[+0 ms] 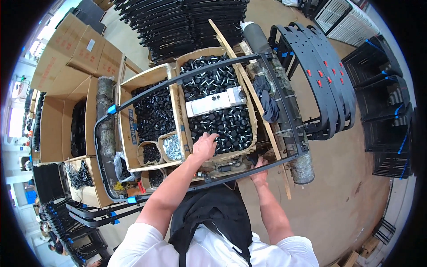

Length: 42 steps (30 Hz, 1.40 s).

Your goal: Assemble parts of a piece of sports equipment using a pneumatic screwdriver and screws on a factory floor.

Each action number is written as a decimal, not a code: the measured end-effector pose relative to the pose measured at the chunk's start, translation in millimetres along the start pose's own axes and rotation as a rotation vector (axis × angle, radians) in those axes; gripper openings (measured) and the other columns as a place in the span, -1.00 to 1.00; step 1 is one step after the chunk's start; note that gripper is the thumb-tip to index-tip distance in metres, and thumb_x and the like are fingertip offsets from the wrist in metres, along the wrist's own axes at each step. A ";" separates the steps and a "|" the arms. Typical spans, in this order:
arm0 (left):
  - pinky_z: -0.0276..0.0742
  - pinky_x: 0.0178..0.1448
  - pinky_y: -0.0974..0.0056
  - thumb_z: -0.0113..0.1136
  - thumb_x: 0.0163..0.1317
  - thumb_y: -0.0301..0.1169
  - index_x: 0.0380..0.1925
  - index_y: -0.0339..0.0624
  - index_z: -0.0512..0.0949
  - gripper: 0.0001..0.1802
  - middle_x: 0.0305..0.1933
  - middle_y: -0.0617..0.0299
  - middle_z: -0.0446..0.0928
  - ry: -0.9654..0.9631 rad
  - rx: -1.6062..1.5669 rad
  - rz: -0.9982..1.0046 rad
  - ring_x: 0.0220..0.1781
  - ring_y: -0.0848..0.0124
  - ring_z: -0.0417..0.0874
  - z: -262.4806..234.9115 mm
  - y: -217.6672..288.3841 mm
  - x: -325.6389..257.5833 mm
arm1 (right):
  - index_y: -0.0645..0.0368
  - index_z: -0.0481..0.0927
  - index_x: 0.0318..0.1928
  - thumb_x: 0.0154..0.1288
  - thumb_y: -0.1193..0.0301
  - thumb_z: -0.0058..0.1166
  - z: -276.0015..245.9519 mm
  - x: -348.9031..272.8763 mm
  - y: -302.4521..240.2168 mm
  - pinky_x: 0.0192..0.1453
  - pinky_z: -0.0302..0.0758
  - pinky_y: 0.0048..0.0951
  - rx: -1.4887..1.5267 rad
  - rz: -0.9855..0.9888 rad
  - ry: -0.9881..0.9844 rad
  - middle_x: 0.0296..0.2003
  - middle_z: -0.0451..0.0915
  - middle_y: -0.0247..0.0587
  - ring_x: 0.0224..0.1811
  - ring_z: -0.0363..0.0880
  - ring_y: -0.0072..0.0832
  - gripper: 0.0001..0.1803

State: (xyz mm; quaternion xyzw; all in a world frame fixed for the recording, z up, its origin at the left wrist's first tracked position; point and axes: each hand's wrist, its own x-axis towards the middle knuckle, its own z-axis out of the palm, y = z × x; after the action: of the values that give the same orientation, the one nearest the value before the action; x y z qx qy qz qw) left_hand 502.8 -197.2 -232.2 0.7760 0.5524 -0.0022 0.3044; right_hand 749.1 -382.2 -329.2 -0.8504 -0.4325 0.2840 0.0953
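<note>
My left hand [205, 146] reaches over the near edge of a large carton [253, 144], its fingers curled down at the black round-headed screw feet [233, 127] inside. Whether a piece is between the fingertips is hidden. Low on the right, my right hand [259, 171] is closed around a dark object under the near bar of a black tubular frame [291, 118]; what it holds cannot be made out. That frame, with blue tape at its left corners, lies across the cartons. A long silvery-white box-shaped piece [211, 104] rests on the screw feet.
Left of the carton, another box [126, 122] holds small black parts, with a tub of silver screws [172, 147] at its front. A wooden strip [267, 127] slants along the right, beside a wrapped roll [302, 169]. Curved black frames [329, 89] stand farther right; tall cartons [55, 113] stand left.
</note>
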 end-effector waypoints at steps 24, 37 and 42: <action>0.63 0.15 0.18 0.13 0.56 -0.26 0.28 -0.27 0.58 -0.57 -0.10 0.12 0.72 -0.086 -0.684 -0.135 -0.07 0.33 0.72 -42.2 1.2 65.1 | 0.10 0.67 -0.05 0.49 0.35 0.03 -44.2 127.7 -160.3 0.04 0.61 -0.18 -0.601 -0.791 -0.025 -0.08 0.62 -0.16 0.01 0.69 -0.22 -0.81; 0.64 0.27 0.11 0.25 0.51 -0.17 0.19 -0.23 0.67 -0.57 0.09 -0.07 0.77 0.320 -0.570 0.405 0.16 0.12 0.81 -153.2 120.2 289.9 | 0.19 0.66 0.20 0.39 0.28 0.29 -164.3 22.6 -182.5 0.10 0.66 0.00 0.214 -0.465 -0.276 -0.05 0.75 0.13 -0.03 0.76 0.08 -0.56; 0.62 0.33 0.13 0.27 0.50 -0.20 0.24 -0.27 0.66 -0.54 0.15 -0.09 0.77 0.198 -0.531 0.387 0.21 0.12 0.79 -135.1 146.2 351.6 | 0.21 0.72 0.16 0.46 0.27 0.29 -198.6 -30.1 -145.9 0.00 0.67 -0.18 0.508 -0.257 -0.167 -0.03 0.74 0.02 -0.10 0.77 -0.09 -0.62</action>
State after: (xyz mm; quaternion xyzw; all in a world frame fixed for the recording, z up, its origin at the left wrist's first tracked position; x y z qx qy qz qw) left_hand 720.4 138.0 -172.8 0.7567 0.4030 0.2749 0.4352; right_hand 748.0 -300.8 -94.7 -0.7113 -0.4580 0.4378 0.3043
